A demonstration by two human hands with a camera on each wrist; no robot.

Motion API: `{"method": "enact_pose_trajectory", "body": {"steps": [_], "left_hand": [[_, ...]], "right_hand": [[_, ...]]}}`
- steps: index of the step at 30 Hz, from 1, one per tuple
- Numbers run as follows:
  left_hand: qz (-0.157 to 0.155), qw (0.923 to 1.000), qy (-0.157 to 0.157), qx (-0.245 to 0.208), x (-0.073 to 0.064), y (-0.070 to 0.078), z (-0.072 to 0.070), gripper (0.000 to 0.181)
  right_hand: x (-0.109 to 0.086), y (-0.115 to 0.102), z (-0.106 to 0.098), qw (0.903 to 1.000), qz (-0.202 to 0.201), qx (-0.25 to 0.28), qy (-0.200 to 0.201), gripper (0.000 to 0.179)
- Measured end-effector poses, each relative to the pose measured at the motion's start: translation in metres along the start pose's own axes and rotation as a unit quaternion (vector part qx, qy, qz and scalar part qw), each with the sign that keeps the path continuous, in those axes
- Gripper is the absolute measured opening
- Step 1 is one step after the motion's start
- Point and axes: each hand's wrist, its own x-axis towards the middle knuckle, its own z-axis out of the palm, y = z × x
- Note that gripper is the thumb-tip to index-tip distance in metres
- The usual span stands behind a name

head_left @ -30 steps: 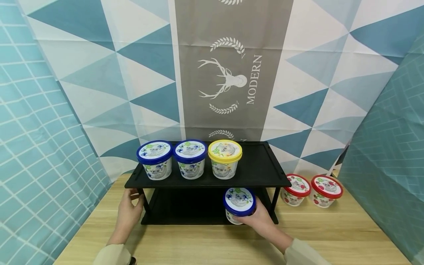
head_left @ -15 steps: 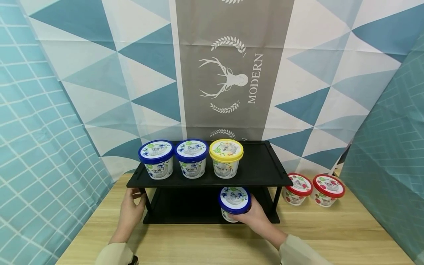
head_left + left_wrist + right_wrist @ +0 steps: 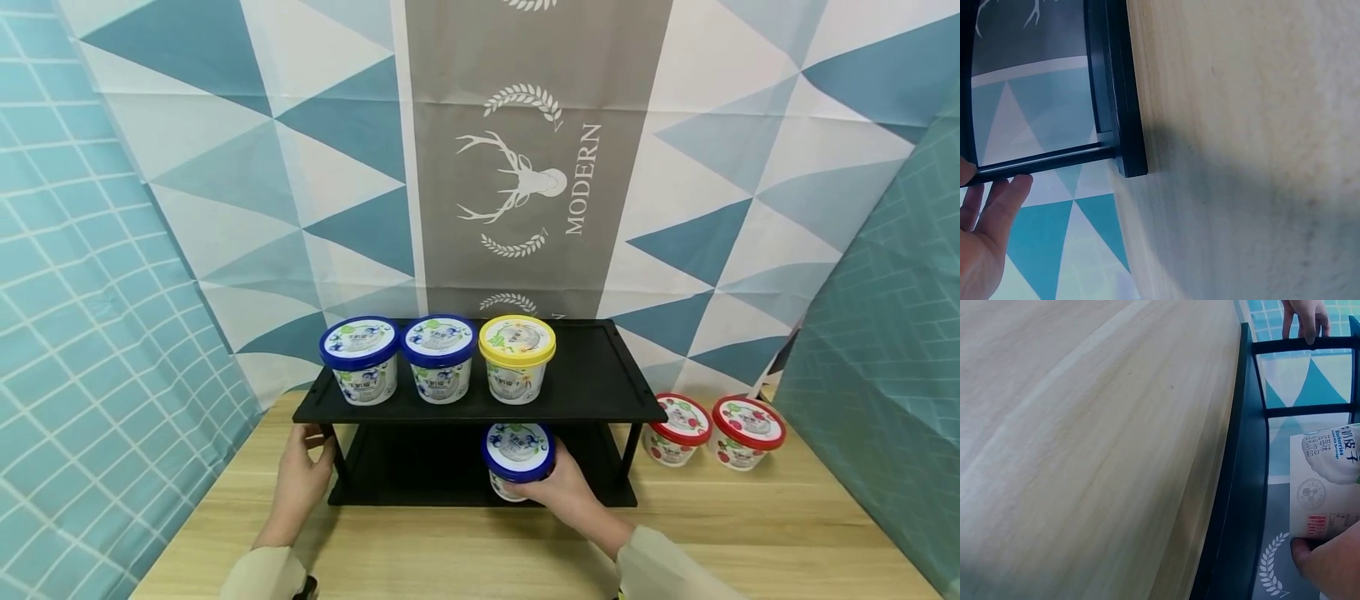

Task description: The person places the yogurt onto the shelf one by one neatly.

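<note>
My right hand (image 3: 561, 490) grips a blue-lidded tub (image 3: 517, 452) at the front of the lower tier of a black two-tier rack (image 3: 592, 367). The tub is upright, with thumb and fingers round its right side. In the right wrist view, the white tub wall (image 3: 1319, 494) carries printed writing beside my thumb. At the rack's left end, my left hand (image 3: 303, 475) holds the corner post just under the upper tier; the left wrist view has its fingers (image 3: 1013, 200) against that post. On the upper tier stand two blue-lidded tubs (image 3: 367, 375) and a yellow-lidded tub (image 3: 516, 379).
Two red-lidded tubs (image 3: 678, 429) stand on the wooden table (image 3: 450, 550) to the right of the rack. Patterned cloth (image 3: 517, 183) hangs behind, with blue tiled-print cloth (image 3: 90, 333) along the left and teal cloth on the right.
My right hand has carried the blue-lidded tub leftward along the lower tier. My left hand has stayed at the rack's left post. The head view has shifted slightly.
</note>
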Motion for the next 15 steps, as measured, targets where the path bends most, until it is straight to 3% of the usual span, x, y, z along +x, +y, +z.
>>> {"method": "enact_pose_trajectory", "body": {"steps": [15], "left_hand": [[0.013, 0.9999, 0.007, -0.007, 0.0, -0.001, 0.001, 0.027]], "right_hand": [[0.01, -0.001, 0.023, 0.9999, -0.012, 0.01, -0.001, 0.098]]}}
